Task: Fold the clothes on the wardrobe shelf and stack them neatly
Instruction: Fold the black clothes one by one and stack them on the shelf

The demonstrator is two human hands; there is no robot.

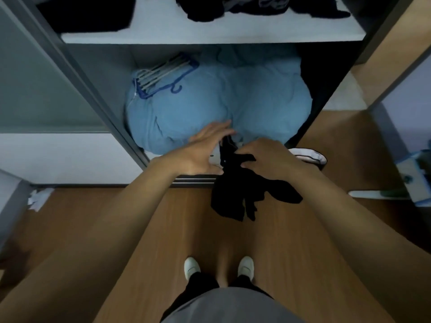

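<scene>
A small black garment (pixel 245 194) hangs crumpled in the air in front of the wardrobe's lower compartment. My right hand (pixel 268 159) grips its upper part with curled fingers. My left hand (pixel 205 148) is beside it with fingers stretched forward, touching the garment's top edge with the thumb side. On the white shelf (pixel 210 36) above lie dark clothes: a flat black pile (pixel 88 12) at the left and a rumpled black and grey heap (pixel 256 7) at the right.
A bulky light-blue bundle (pixel 221 106) fills the lower compartment, with a bunch of hangers (pixel 161 75) lying on it. A white sock (pixel 307 155) lies at the wardrobe's right foot. The grey sliding door (pixel 35 89) stands left. Wooden floor and my white shoes (pixel 192 268) are below.
</scene>
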